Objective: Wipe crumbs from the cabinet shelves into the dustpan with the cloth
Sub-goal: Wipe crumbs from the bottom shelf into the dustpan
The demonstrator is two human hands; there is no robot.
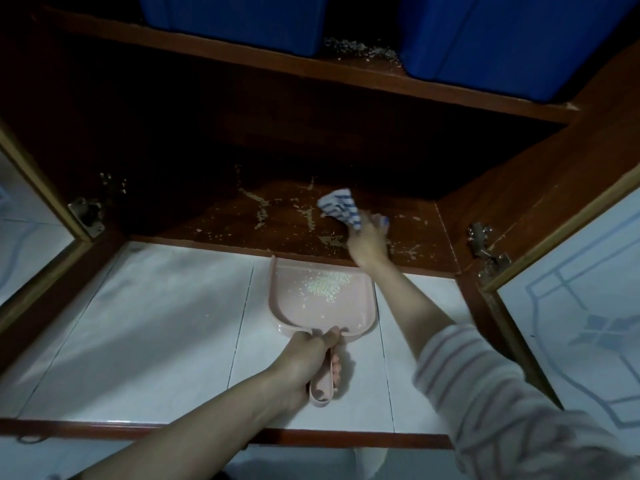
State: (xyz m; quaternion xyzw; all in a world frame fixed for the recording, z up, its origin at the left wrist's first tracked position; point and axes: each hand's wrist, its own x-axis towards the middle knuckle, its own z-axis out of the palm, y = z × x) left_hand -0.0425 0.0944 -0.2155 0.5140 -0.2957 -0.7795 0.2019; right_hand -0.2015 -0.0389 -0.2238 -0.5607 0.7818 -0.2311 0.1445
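Gripping the handle of the pink dustpan [294, 317] with the left hand [311, 355], lower middle of the frame, fingers curling round the handle and thumb lying along its top. Resting the pan flat on the white tiled bench [156, 323], open mouth sitting against the front edge of the lower shelf [214, 223]. Holding a small heap of pale crumbs [325, 287] inside the pan, close to that mouth.

Reaching into the cabinet with the right hand [369, 242], right of centre, just beyond the pan's right corner. Clutching a bunched blue-and-white striped cloth [341, 206] in curled fingers, the cloth sticking out up and to the left of the hand. Not showing plainly whether the cloth is touching the wood.

Lying in pale streaks and specks across the dark wood, left of the cloth and around the hand: loose crumbs [262, 211].

Wearing a striped sleeve [502, 393] pushed up the right forearm, lower right of the frame.

Running across the top of the frame: the upper shelf [242, 53], carrying two blue bins [235, 22], one upper left, one upper right, with another crumb patch [360, 50] lying between them.

Standing open at the left and right edges: the cabinet doors [571, 289], metal hinges [86, 213] showing on both sides.
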